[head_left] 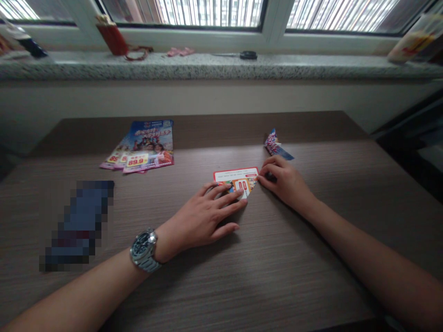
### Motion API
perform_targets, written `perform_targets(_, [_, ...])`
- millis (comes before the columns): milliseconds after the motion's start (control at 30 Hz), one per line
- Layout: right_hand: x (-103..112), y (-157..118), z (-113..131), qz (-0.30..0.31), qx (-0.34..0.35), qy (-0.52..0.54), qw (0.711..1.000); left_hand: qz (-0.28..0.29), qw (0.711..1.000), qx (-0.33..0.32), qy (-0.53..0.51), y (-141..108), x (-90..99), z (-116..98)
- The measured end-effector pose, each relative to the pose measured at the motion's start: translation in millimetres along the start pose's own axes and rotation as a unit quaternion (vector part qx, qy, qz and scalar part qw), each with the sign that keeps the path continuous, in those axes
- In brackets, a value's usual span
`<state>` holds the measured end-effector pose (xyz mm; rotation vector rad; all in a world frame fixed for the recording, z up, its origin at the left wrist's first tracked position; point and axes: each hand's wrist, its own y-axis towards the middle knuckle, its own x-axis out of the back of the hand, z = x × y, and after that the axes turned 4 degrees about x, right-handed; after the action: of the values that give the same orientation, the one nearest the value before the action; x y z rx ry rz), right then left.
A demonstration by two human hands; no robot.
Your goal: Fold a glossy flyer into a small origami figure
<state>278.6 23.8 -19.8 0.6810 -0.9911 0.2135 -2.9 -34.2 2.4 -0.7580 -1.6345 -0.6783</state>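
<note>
A: The left forearm (86, 286) is nearest, coming in from the near left with a metal watch (143, 249) at the wrist. The right forearm (374, 263) comes in from the near right.

B: And the left hand (204, 216)?

A: Palm down, fingers spread, the fingertips resting on the near part of a folded leaflet (236, 175).

B: Where is the leaflet, exactly?

A: Around the middle of the tabletop (207, 299), between the two hands. Its far strip is white with a red border; the nearer part is orange and patterned, partly covered by the fingers, with a slanted edge on the right.

B: What about the right hand (287, 182)?

A: Its thumb and forefinger are close together at the leaflet's right corner. I cannot tell whether they pinch the paper or only touch it.

B: Anything farther off?

A: A folded blue paper piece (275, 145) just beyond the right hand, and a fanned stack of flyers (152, 145) at the far left. Nearer on the left lies a dark, pixelated object (79, 226). On the windowsill (311, 69) beyond are a red container (112, 39) and something black-handled (248, 55).
</note>
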Motion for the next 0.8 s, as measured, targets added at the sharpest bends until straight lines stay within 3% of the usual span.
perform_targets(533, [1, -1, 2, -0.03, -0.033, -0.007, 0.999, -0.012, 1.0, -0.009, 0.003, 1, 1.4, 0])
perform_targets(800, [1, -5, 17, 0.001, 0.043, 0.016, 0.999, -0.007, 1.0, 0.015, 0.022, 0, 3.1, -2])
